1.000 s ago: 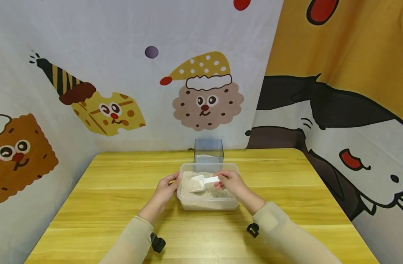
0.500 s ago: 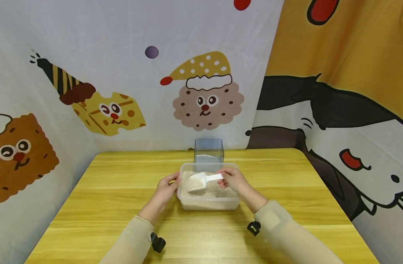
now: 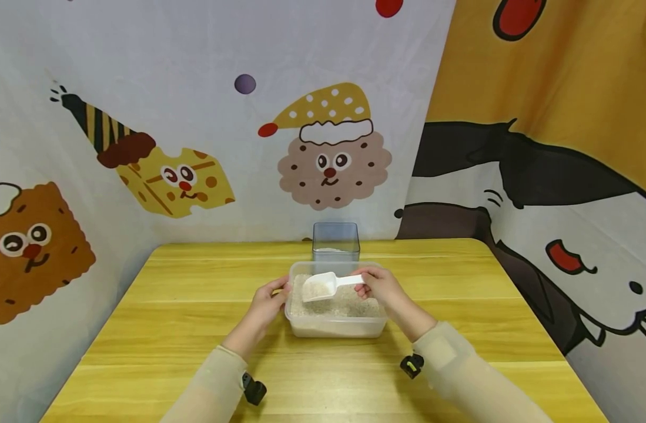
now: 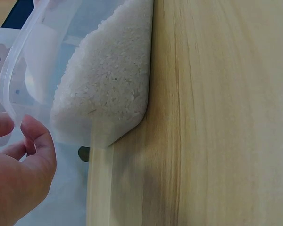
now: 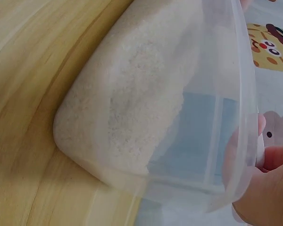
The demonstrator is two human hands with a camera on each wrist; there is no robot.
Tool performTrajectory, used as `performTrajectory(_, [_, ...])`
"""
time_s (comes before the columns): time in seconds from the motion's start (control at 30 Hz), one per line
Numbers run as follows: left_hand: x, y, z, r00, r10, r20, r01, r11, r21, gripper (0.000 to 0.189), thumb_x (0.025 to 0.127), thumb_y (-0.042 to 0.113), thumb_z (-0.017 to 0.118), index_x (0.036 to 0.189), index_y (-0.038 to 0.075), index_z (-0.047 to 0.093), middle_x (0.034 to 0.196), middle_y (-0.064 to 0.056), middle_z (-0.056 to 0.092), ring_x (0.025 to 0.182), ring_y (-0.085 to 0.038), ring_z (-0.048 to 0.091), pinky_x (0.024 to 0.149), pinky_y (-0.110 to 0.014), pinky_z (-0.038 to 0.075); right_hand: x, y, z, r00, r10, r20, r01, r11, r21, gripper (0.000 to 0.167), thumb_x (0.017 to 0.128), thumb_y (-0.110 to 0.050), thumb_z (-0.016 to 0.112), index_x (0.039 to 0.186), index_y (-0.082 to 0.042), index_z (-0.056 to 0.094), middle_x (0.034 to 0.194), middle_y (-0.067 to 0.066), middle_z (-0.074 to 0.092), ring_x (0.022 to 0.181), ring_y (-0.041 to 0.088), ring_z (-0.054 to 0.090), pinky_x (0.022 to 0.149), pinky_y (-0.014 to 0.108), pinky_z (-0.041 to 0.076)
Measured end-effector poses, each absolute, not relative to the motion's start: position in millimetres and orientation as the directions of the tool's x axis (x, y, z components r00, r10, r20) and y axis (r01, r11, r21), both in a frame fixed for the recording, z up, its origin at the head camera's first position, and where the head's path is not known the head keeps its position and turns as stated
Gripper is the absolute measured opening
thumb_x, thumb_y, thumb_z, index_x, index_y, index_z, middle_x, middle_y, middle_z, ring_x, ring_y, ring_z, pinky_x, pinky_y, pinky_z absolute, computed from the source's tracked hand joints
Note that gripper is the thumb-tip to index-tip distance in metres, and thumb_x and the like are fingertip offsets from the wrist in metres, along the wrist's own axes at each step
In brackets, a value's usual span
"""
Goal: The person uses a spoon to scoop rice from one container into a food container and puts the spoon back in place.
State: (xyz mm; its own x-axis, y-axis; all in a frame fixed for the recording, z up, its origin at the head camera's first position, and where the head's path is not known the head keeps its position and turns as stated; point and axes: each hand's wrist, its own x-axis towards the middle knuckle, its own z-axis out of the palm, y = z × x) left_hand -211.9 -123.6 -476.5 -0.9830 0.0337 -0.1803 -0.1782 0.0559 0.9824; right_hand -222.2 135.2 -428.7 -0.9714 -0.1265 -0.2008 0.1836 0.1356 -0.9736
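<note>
A clear plastic box (image 3: 335,326) with rice (image 3: 344,304) in it stands on the table. At its left side my left hand (image 3: 266,302) holds the rim, thumb and fingers meeting at the corner in the left wrist view. My right hand (image 3: 384,288) grips the handle of a white scoop (image 3: 331,282) over the right part of the box. The scoop carries rice and is raised above the rice surface, its mouth toward the left. Through the box wall in the right wrist view, rice (image 5: 141,94) slopes; the right hand (image 5: 269,183) is partly cut off there.
Behind the box stands a bluish see-through square container (image 3: 335,236) with a little white content at its bottom. The wooden table (image 3: 196,329) ends against a curtain (image 3: 196,59) with cartoon prints at the back and sides.
My right hand has moved slightly right and lifted the scoop out of the rice, levelling it with rice inside. The left hand stays at the box's rim.
</note>
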Motion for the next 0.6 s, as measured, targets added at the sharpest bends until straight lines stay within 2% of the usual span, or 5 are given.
performTrajectory(0.3, [-211.4,-123.7,-473.8,-0.978,0.050,-0.201,-0.198,0.056,0.979,0.043,0.098,0.014,0.052,0.138,-0.001,0.045,0.118,-0.011,0.048,0.092,-0.014,0.053,0.071,-0.023,0.046,-222.3,145.5,-426.8,-0.974,-0.115,-0.196,0.181,0.133,-0.974,0.029,0.101,-0.003,0.035,0.115,0.015,0.054,0.068,0.000,0.059,0.059,0.008,0.054,0.059,0.022,0.048])
performTrajectory(0.6, [-211.0,-123.6,-475.1,-0.981,0.032,-0.193,-0.191,0.055,0.980,0.043,0.098,0.016,0.053,0.138,0.002,0.047,0.119,-0.011,0.049,0.101,-0.019,0.054,0.076,-0.025,0.049,-222.7,153.5,-421.1,-0.977,-0.087,-0.195,0.186,0.107,-0.977,0.032,0.103,-0.007,0.034,0.118,0.013,0.053,0.071,0.001,0.059,0.062,0.008,0.054,0.060,0.019,0.047])
